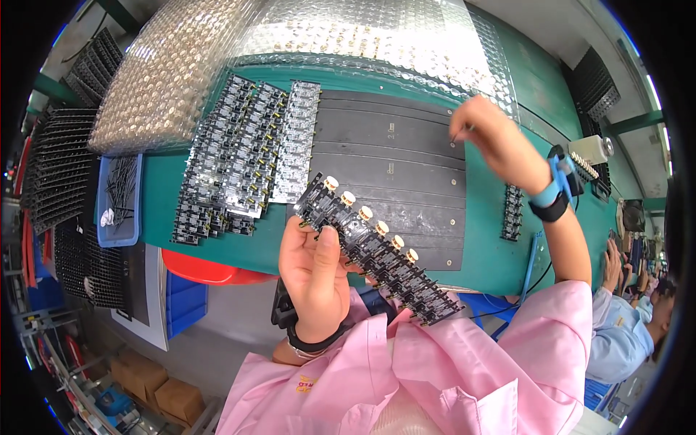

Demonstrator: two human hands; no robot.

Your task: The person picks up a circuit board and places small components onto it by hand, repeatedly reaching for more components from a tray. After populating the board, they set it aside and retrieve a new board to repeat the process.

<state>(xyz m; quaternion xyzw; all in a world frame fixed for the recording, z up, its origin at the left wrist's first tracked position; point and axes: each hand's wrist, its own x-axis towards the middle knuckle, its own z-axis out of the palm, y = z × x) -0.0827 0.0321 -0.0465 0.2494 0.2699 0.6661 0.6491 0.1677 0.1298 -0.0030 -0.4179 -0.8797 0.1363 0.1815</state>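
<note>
At the middle of the view, the left hand [313, 279] grips a long black circuit board strip [377, 246], fingers closed round its near end; the strip slants toward four o'clock, a row of pale round knobs along its upper edge. Up at one o'clock, the right hand [493, 134] pinches a tiny part, too small to name, above the dark mat [406, 167] on the green tabletop [486, 254]. Toward nine o'clock, a blue bin [119, 199] holds thin dark pins. More board panels [246, 156] lie at eleven o'clock, under bubble wrap [217, 65].
</note>
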